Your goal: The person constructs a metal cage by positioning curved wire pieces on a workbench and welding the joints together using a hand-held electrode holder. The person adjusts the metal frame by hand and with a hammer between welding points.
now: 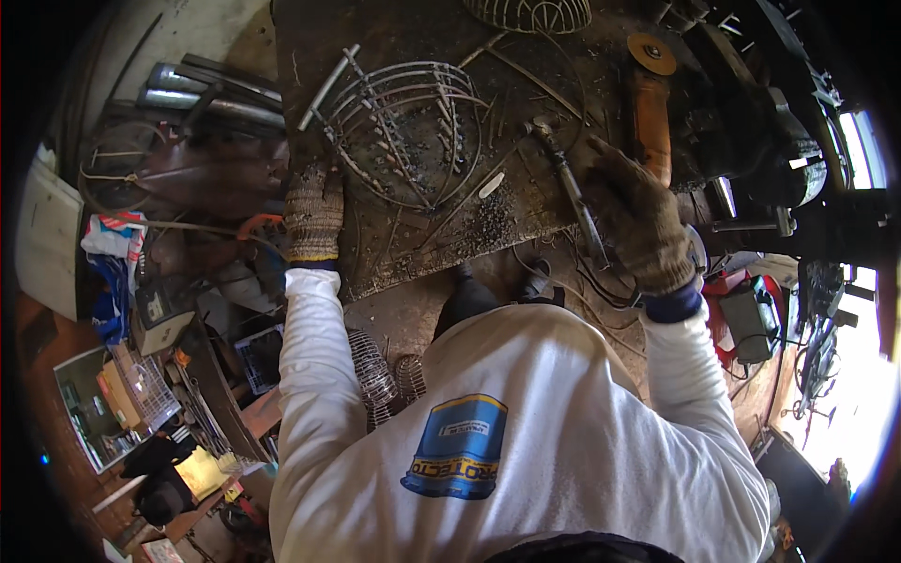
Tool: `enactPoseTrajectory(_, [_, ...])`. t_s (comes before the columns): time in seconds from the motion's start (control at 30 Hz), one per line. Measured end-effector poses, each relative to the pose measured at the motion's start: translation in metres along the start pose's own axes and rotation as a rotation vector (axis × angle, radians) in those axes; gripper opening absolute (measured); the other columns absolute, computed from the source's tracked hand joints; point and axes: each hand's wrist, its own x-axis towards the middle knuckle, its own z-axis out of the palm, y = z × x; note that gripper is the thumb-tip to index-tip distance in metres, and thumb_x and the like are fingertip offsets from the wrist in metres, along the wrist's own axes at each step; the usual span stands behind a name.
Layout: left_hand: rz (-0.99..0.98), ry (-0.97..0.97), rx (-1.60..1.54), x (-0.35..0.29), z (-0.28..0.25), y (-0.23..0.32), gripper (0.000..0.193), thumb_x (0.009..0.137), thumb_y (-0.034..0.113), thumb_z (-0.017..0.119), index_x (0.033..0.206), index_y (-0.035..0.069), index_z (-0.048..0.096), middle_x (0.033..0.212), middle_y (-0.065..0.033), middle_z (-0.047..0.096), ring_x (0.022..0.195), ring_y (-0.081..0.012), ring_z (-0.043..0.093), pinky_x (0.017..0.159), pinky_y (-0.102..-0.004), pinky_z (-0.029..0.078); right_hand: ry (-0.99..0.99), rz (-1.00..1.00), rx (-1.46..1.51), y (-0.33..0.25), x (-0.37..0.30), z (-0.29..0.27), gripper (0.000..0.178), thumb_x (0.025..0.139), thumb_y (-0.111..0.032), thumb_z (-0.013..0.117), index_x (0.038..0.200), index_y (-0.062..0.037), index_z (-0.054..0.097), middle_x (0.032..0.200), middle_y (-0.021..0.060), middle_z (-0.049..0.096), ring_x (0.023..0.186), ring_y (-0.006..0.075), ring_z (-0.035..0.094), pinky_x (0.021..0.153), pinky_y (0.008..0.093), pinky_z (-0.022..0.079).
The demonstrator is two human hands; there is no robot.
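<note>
My left hand (314, 211), in a knitted brown work glove, rests at the left edge of the dark worktable (404, 258). Its fingers lie stretched forward, their tips dark and partly in shadow. Close to them stands a curved wire frame (380, 141) of bent metal rods, with rows of short rods or weld beads along two bars. My right hand (648, 220), gloved alike, hovers over the right side with fingers apart and nothing visible in it. Just left of it lies a long metal tool (570, 183) with a short crosspiece at its far end, like a hammer.
An orange angle grinder (650, 127) with a round disc lies beyond my right hand. A wire basket shape (530, 13) stands at the far edge. Dark grit (488, 220) covers the table's near part. Metal pipes (211, 98) lie at left; wire coils (371, 371) are on the floor.
</note>
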Motion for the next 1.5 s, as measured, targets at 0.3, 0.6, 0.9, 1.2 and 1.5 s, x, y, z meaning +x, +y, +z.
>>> enactPoseTrajectory(0.3, [-0.105, -0.028, -0.081, 0.004, -0.012, 0.013, 0.039, 0.097, 0.045, 0.052, 0.111, 0.014, 0.070, 0.111, -0.0169, 0.069, 0.098, -0.0385, 0.066, 0.084, -0.0493, 0.053, -0.092, -0.106, -0.469, 0.023, 0.126, 0.068, 0.039, 0.094, -0.036, 0.061, 0.124, -0.0122, 0.066, 0.116, 0.0165, 0.069, 0.110, 0.0363, 0.065, 0.094, 0.0425, 0.051])
enactPoseTrajectory(0.6, [-0.031, 0.098, 0.227, -0.019, 0.035, 0.001, 0.042, 0.097, 0.051, 0.049, 0.111, 0.018, 0.071, 0.106, -0.0176, 0.068, 0.089, -0.0373, 0.067, 0.071, -0.0472, 0.057, -0.207, -0.132, -0.648, 0.044, 0.147, 0.110, 0.043, 0.097, -0.041, 0.055, 0.131, -0.0152, 0.064, 0.122, 0.0165, 0.067, 0.118, 0.0355, 0.061, 0.100, 0.0422, 0.048])
enactPoseTrajectory(0.9, [-0.108, -0.404, -0.912, 0.007, -0.039, -0.042, 0.031, 0.091, 0.019, 0.068, 0.121, 0.011, 0.068, 0.117, -0.0131, 0.069, 0.104, -0.0254, 0.068, 0.089, -0.0343, 0.054, -0.199, -0.117, -0.709, 0.049, 0.149, 0.119, 0.046, 0.100, -0.042, 0.051, 0.134, -0.0140, 0.061, 0.125, 0.0175, 0.066, 0.118, 0.0353, 0.062, 0.099, 0.0409, 0.049])
enactPoseTrajectory(1.2, [-0.027, -0.254, -0.525, 0.000, -0.032, -0.010, 0.030, 0.093, 0.022, 0.065, 0.120, 0.009, 0.068, 0.116, -0.0115, 0.070, 0.105, -0.0264, 0.068, 0.090, -0.0374, 0.054, -0.217, -0.127, -0.592, 0.051, 0.151, 0.113, 0.042, 0.098, -0.035, 0.056, 0.133, -0.0126, 0.061, 0.125, 0.0170, 0.066, 0.118, 0.0348, 0.062, 0.100, 0.0406, 0.049])
enactPoseTrajectory(1.5, [0.240, -0.079, 0.341, -0.017, -0.009, -0.007, 0.041, 0.092, 0.023, 0.057, 0.132, 0.030, 0.062, 0.132, -0.0026, 0.062, 0.112, -0.0233, 0.063, 0.087, -0.0438, 0.053, -0.091, -0.111, -0.166, 0.056, 0.173, 0.062, 0.037, 0.094, -0.028, 0.061, 0.126, -0.0104, 0.065, 0.118, 0.0169, 0.068, 0.111, 0.0346, 0.064, 0.094, 0.0400, 0.051])
